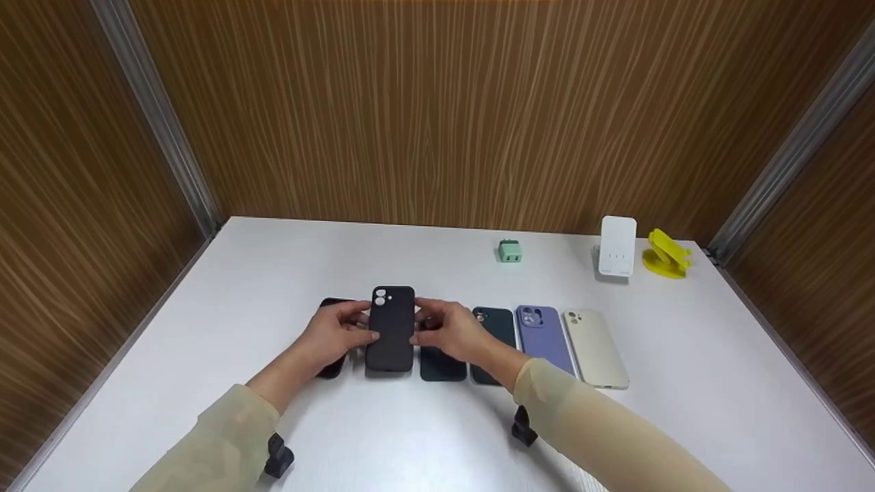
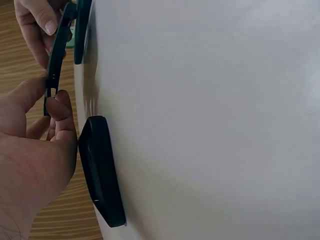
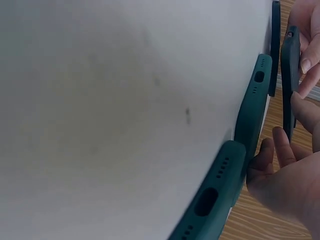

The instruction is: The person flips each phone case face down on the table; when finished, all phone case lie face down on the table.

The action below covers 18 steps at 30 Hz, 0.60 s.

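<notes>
Between both hands a black phone case is held up off the table, its camera cutouts at the top left. My left hand pinches its left edge with thumb and fingers. On the opposite edge, my right hand grips it the same way. A dark phone or case lies partly under the left hand. Beneath the right hand lies a dark green case, mostly covered. In the left wrist view the held black case appears edge-on, as does the black case in the right wrist view.
To the right lie another dark green case, a purple case and a cream case. Farther back stand a mint charger plug, a white stand and a yellow stand. Wood-grain panels enclose the white table.
</notes>
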Tool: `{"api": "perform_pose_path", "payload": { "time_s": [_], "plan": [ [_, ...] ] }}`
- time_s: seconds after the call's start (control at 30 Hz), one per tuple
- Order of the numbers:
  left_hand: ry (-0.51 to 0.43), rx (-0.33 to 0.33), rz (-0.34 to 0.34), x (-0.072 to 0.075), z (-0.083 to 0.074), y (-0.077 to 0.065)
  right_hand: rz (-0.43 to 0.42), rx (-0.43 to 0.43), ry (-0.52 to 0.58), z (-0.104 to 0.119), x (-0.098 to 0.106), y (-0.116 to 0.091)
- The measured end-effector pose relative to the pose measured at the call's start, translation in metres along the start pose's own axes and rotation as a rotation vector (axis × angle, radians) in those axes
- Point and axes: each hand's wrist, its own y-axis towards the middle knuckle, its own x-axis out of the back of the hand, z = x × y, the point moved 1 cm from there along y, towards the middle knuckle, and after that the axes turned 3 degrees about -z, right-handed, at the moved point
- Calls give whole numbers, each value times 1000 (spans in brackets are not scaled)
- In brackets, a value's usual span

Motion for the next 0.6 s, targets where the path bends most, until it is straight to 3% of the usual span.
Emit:
{"api": "perform_pose_path", "payload": {
  "time_s": [0.6],
  "plan": [
    [83,28,-20,-2,5,0,19,16,-124,-2,-7,1]
  ]
}}
